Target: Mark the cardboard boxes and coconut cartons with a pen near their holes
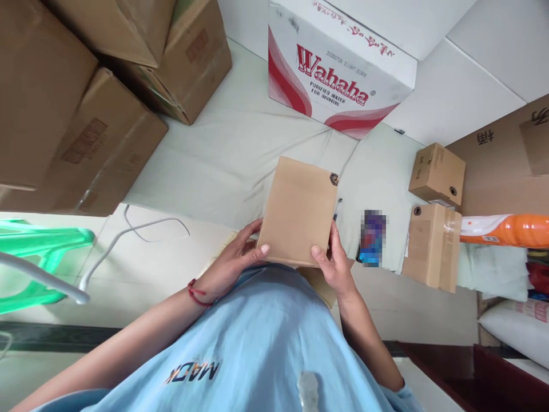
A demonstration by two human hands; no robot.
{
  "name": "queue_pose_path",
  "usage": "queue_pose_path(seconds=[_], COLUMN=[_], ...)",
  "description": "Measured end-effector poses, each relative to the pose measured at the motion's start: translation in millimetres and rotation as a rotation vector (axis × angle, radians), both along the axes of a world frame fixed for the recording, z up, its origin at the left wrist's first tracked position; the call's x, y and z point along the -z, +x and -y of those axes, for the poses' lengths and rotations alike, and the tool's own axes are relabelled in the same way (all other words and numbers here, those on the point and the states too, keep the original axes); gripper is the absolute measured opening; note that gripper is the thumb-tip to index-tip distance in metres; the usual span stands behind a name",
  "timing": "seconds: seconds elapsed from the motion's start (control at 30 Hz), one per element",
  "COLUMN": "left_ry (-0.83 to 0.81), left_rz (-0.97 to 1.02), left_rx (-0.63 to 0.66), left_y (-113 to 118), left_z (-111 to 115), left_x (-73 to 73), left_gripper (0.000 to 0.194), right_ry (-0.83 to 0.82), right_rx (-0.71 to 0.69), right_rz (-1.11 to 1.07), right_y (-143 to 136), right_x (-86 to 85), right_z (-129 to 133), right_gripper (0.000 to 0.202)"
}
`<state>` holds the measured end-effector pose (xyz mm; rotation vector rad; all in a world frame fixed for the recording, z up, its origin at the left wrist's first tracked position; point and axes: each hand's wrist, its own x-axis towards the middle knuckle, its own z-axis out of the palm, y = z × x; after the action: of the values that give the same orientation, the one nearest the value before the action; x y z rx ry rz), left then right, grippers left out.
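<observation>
A flat-faced brown cardboard box with a small dark mark at its top right corner is held in front of my blue shirt. My left hand grips its lower left corner, thumb on the top face and fingers round the side. On the lower right corner, my right hand holds it the same way. Part of a thin dark object shows just beyond the box's right edge. To the right, a phone-like item, pixelated, lies on the pale cloth.
Large cartons stand at the left, a Wahaha carton at the back. Two small boxes and an orange-and-white bottle are at the right. A green plastic stool stands at the lower left.
</observation>
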<state>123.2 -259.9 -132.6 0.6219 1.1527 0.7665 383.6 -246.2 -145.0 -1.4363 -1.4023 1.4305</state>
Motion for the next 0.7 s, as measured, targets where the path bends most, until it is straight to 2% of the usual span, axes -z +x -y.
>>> queue_pose_path(seconds=[0.1, 0.17, 0.27, 0.4, 0.47, 0.63, 0.7], left_ry=[-0.005, -0.042, -0.072, -0.015, 0.000, 0.063, 0.061], left_rz=[-0.042, -0.041, -0.006, -0.011, -0.025, 0.053, 0.100], left_rx=[-0.168, -0.234, -0.240, -0.206, -0.227, -0.494, -0.472], left_y=[7, 8, 2, -8, -8, 7, 14], left_z=[1, -1, -4, -4, -2, 9, 13], left_x=[1.0, -0.3, -4.8, -10.8, -11.8, -5.6, -3.3], left_gripper=[0.094, 0.094, 0.086, 0.075, 0.076, 0.083, 0.091], right_ry=[-0.060, -0.085, -0.126, -0.236, -0.301, -0.290, -0.245], right_rx=[0.011, 0.026, 0.032, 0.080, 0.120, 0.275, 0.330], right_rz=[-0.071, -0.113, -0.182, -0.320, -0.391, -0.507, -0.539], right_y=[1, -3, -10, -18, -22, -43, -55], right_x=[-4.5, -7.5, -12.2, -16.2, -16.1, -15.7, -16.2], right_z=[0, 1, 5, 6, 2, -18, -25], right_gripper=[0.100, 0.100, 0.100, 0.094, 0.092, 0.083, 0.082])
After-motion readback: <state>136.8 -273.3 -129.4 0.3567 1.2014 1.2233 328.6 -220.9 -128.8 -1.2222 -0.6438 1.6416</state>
